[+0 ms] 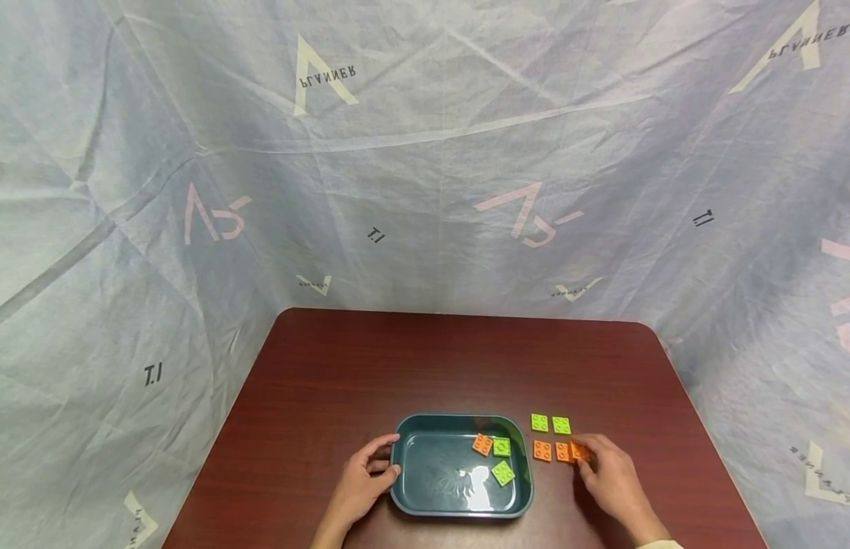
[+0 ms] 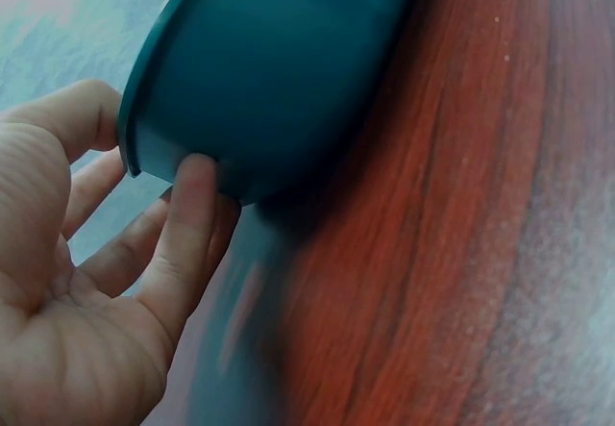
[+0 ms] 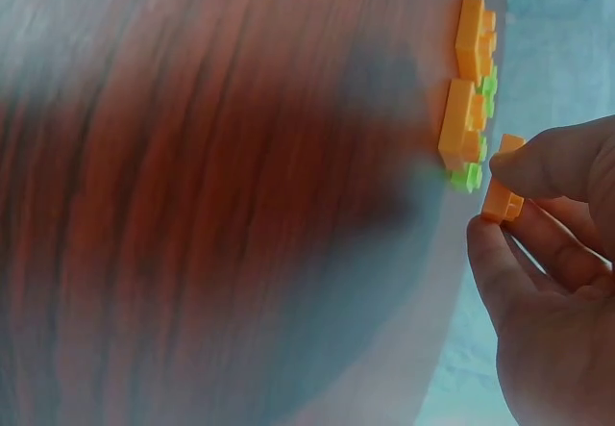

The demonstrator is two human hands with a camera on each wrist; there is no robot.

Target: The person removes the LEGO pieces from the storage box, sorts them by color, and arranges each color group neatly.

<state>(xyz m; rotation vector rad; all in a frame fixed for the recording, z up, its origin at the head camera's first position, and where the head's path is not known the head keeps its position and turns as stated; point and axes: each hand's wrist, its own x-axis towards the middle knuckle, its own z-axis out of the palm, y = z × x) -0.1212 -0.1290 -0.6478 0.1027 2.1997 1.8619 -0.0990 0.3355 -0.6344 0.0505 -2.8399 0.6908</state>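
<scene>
A dark teal tray (image 1: 425, 512) stands on the table, holding one orange block (image 1: 482, 444), a green block (image 1: 501, 447) and another green block (image 1: 503, 473). My left hand (image 1: 359, 482) holds the tray's left end, its fingertips against the rim and outer wall (image 2: 259, 80). Right of the tray, my right hand (image 1: 611, 476) pinches an orange toy building block (image 3: 504, 181) between thumb and fingers. Close by this hand lie two orange blocks (image 1: 543, 451), with two green blocks (image 1: 550, 424) behind them. The held block partly covers the nearer orange one in the head view.
The dark red wooden table (image 1: 466, 358) has rounded far corners. A grey printed cloth (image 1: 425, 152) hangs behind it and along both sides. The tray's right wall (image 1: 530, 473) stands close to the loose blocks.
</scene>
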